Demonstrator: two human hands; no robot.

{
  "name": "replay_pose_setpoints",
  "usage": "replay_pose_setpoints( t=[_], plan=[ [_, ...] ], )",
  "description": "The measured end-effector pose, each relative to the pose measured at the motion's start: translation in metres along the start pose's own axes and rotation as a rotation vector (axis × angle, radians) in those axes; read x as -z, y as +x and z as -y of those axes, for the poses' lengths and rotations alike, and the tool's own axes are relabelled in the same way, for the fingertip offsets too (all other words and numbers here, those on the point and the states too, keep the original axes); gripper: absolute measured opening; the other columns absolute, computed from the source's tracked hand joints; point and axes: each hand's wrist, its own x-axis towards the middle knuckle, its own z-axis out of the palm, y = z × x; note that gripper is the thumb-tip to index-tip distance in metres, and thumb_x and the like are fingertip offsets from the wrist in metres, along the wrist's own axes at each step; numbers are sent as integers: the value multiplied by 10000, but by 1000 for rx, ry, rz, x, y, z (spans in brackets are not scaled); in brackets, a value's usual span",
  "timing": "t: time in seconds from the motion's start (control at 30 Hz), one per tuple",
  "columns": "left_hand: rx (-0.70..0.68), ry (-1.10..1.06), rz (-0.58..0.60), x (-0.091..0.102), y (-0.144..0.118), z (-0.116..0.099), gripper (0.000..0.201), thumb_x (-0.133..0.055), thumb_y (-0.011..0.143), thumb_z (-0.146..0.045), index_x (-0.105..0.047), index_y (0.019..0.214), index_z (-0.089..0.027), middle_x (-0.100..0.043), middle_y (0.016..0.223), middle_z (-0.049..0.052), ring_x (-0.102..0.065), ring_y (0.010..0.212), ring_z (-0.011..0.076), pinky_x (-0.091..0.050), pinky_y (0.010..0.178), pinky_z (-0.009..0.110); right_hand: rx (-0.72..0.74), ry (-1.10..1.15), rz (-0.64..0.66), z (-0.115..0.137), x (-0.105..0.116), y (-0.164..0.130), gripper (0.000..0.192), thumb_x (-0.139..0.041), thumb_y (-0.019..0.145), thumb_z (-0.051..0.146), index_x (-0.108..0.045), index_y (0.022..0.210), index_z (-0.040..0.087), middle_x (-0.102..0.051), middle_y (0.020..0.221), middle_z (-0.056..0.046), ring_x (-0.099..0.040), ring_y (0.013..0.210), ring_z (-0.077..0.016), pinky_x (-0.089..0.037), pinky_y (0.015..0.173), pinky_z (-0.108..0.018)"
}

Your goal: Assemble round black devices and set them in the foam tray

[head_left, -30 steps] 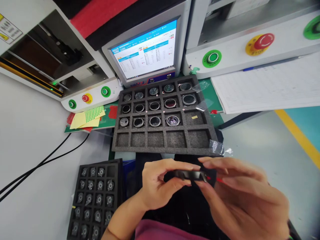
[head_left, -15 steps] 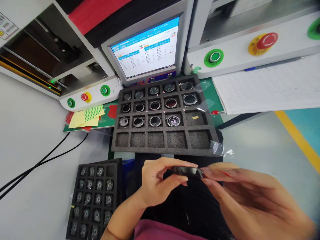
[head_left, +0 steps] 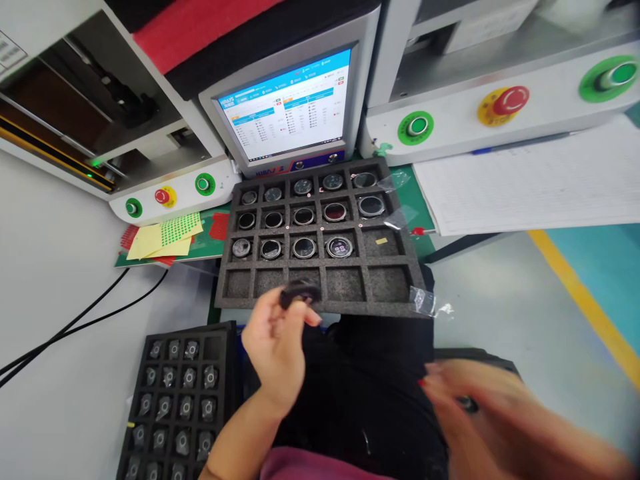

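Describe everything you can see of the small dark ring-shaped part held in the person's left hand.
The dark ring-shaped part is small, round and black, blurred so fine detail is lost. The left hand pinches it between thumb and fingertips, raised over the near edge of the large foam tray, in front of an empty bottom-row compartment. Only the fingers touch it. Its material cannot be told; it looks matt.

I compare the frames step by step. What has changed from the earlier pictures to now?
The left hand now holds the dark round part alone and has carried it up to the near edge of the large foam tray. The right hand has let go of it and moved down to the right; it is blurred. The trays, the screen and the papers stayed as they were.
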Motion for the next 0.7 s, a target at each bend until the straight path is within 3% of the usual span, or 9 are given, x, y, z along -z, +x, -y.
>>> replay_pose_setpoints(
  t=[0.03, 0.07, 0.13, 0.23, 0.33, 0.4, 0.5, 0.6, 0.7],
  plan=[
    [83, -91, -44, 0, 4, 2, 55, -667, 898, -227, -665, 885, -174, -727, 646, -23, -656, 521, 82, -536, 558, 162, -21, -42, -68, -6, 2, 8, 261, -842, 708, 382, -676, 861, 252, -697, 762, -26, -673, 642, -196, -596, 673, -364],
    [156, -183, -45, 0, 7, 3, 97, -676, 890, -257, -636, 865, -173, -743, 698, -13, -659, 532, 82, -544, 573, 175, -52, -68, -218, -14, 3, 19, 341, -862, 676, 354, -675, 936, 238, -694, 780, -29, -681, 683, -196, -588, 736, -373],
    [291, -325, 22, -2, 9, 5, 172, -716, 848, -284, -580, 848, -179, -778, 856, 20, -696, 604, 104, -563, 612, 208, -163, 10, -337, -33, 2, 40, 538, -887, 584, 310, -642, 1054, 213, -677, 801, -23, -692, 761, -194, -563, 804, -372],
    [525, -436, 167, -6, 5, 5, 213, -713, 828, -290, -528, 853, -188, -785, 900, 51, -733, 738, 158, -574, 706, 270, -361, 137, -238, -59, -1, 62, 717, -908, 469, 278, -601, 1112, 198, -667, 913, -41, -700, 747, -186, -548, 767, -366],
    [643, -408, 305, -9, 0, 6, 186, -659, 877, -322, -566, 867, -161, -780, 902, 102, -659, 714, 126, -510, 689, 238, -426, 180, -148, -65, 1, 65, 707, -914, 412, 261, -618, 1050, 188, -663, 929, -47, -667, 596, -151, -545, 657, -345],
    [645, -357, 367, -11, -1, 7, 217, -644, 897, -346, -601, 853, -138, -772, 918, 120, -540, 608, 84, -428, 590, 211, -415, 200, -139, -56, 4, 61, 665, -912, 422, 245, -645, 1029, 195, -661, 905, -35, -644, 572, -126, -549, 635, -321],
    [649, -335, 398, -13, -1, 9, 278, -677, 869, -399, -643, 879, -122, -753, 889, 104, -402, 506, 52, -335, 500, 219, -273, 251, -147, -32, 9, 55, 623, -903, 489, 165, -689, 1070, 233, -668, 926, -39, -659, 671, -126, -565, 646, -273],
    [673, -370, 401, -17, -4, 9, 355, -741, 807, -441, -647, 945, -129, -691, 725, 33, -508, 517, 76, -406, 543, 224, -182, 370, -81, -11, 8, 47, 625, -877, 539, 86, -712, 1114, 268, -668, 956, -51, -670, 755, -132, -582, 652, -230],
    [758, -450, 423, -23, -8, 6, 396, -794, 744, -447, -579, 901, -154, -651, 682, 3, -655, 641, 151, -495, 658, 265, -277, 491, 57, 2, -1, 40, 618, -880, 577, 105, -709, 1141, 293, -661, 953, -45, -663, 695, -117, -604, 647, -226]
  ],
)
